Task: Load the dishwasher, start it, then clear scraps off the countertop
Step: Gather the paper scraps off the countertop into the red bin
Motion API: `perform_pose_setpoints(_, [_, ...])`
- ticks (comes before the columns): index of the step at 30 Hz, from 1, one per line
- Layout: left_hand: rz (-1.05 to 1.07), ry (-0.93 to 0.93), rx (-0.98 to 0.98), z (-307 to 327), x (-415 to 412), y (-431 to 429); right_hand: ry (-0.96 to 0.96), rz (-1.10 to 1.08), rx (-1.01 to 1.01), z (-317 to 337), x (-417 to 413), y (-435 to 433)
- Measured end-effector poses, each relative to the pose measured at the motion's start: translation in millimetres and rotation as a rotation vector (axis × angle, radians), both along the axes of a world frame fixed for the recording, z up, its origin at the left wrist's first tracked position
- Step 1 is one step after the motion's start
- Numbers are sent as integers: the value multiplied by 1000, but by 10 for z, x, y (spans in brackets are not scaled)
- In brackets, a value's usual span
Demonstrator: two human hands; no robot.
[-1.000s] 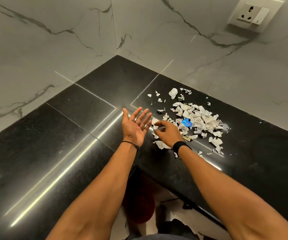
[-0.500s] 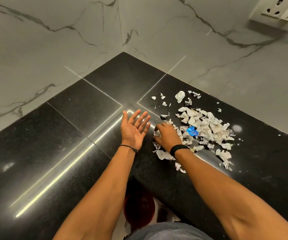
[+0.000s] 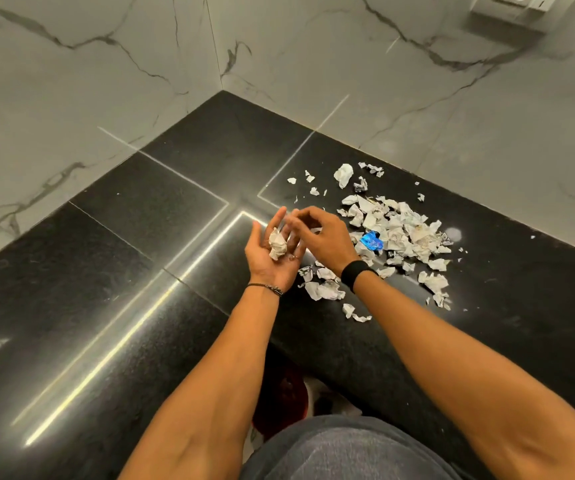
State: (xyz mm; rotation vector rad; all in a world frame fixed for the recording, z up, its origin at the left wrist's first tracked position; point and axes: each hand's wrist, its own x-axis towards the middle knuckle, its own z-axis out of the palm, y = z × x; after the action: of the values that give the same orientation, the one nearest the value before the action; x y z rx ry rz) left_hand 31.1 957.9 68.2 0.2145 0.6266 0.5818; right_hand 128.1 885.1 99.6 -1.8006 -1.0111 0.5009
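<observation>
Stretching from the left edge to the right, the black tabletop point(image 3: 106, 271) met marble walls point(image 3: 71, 81) in a corner, and bright streaks of reflected light ran across its left half. Just right of those streaks the left hand point(image 3: 267, 261) was held palm-up above the surface. It was released, its fingers relaxed and only slightly bent, and a crumpled white wad point(image 3: 277, 244) rested in the palm. A thin bracelet point(image 3: 268, 288) circled that wrist.

The right hand point(image 3: 324, 237) hovered over the left fingertips, knuckles up and fingers curled. Its fingertips were blurred, so whether it was grasping anything could not be told. A black band point(image 3: 355, 273) sat on its wrist.

Right of both hands, torn white scraps point(image 3: 396, 230) lay heaped on the tabletop. Smaller bits were scattered toward the wall, and a few lay near the front edge, under the right wrist. A blue scrap point(image 3: 370, 241) sat at the heap's left side, just beside the right hand. High on the right wall, a socket point(image 3: 507, 12) was cut off by the frame.
</observation>
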Motion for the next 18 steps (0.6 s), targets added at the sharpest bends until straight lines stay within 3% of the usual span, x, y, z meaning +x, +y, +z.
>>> perform_pose_setpoints(3, [-14,-69,-19,26,-114,-4,-35,-100,40,-23,54,-84])
perform_pose_setpoints(7, [-16,-88,-39,15,-267,-28,-126,-73,-84,-178,72,-212])
perform_pose_setpoints(14, [-17,-63,-59,-36,-505,-81,-579,363,-613,-507,-201,-465])
perform_pose_setpoints(18, [-31,-53,-67,-57,-579,-107,-684,358,-501,-567,-256,-654])
